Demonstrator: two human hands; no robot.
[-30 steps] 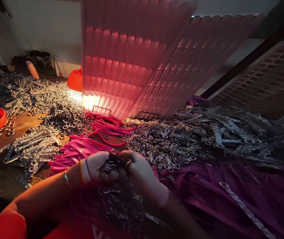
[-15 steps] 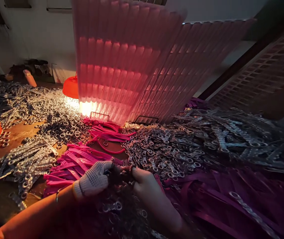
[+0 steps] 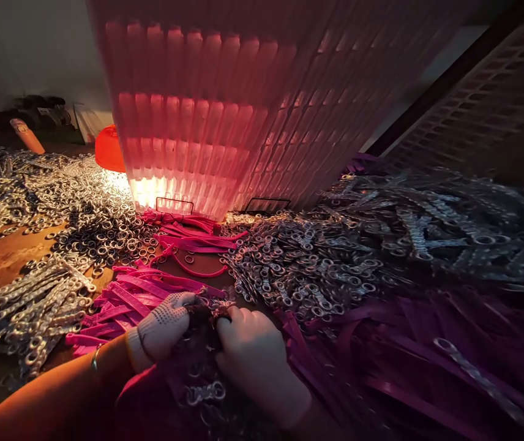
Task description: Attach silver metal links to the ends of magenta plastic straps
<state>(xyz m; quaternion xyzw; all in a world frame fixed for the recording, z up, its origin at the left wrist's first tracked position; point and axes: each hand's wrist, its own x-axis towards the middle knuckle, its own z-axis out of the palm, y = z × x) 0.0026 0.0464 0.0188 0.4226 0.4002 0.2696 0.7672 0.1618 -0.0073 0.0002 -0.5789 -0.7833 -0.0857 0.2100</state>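
Observation:
My left hand (image 3: pixel 165 323), in a white glove with dark dots, is closed at the lower middle of the view. Close to its fingertips, my right hand (image 3: pixel 255 346) is closed too, seen from the back. Dark material and small shiny bits show between the fingertips; what each hand grips is too dark to make out. Below the hands lies a silver ring-ended piece (image 3: pixel 204 392) in shadow. Bright pink straps (image 3: pixel 128 297) lie just beyond my left hand. Past my right hand is a heap of silver ring-ended pieces (image 3: pixel 303 263).
Dark purple straps (image 3: pixel 409 361) cover the right front. Loose rings (image 3: pixel 110 236) and silver strips (image 3: pixel 37 300) lie at left. A red lamp (image 3: pixel 109 150) glows beside upright ribbed translucent panels (image 3: pixel 188 122). An orange bottle (image 3: pixel 27 136) stands at the back left.
My hands have drawn closer together, and my right hand has turned, showing more of its back. The view has shifted so that the panels appear larger and the lamp farther left.

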